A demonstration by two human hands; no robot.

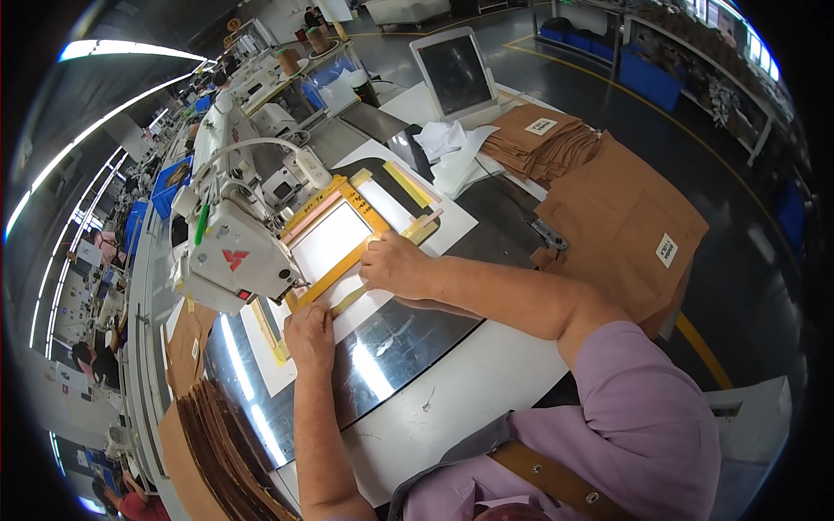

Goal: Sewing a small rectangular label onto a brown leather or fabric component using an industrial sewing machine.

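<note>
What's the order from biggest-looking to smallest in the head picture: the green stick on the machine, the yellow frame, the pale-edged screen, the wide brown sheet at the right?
1. Wide brown sheet
2. Yellow frame and pale-edged screen: too alike to rank
3. Green stick

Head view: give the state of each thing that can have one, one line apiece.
Yellow frame, lying flat
Left hand, fingers bent at the frame
Right hand, fingers curled at the frame
Screen, upright and dark
White material, crumpled
Brown pieces beside the screen, stacked
Ceiling light, lit
</note>
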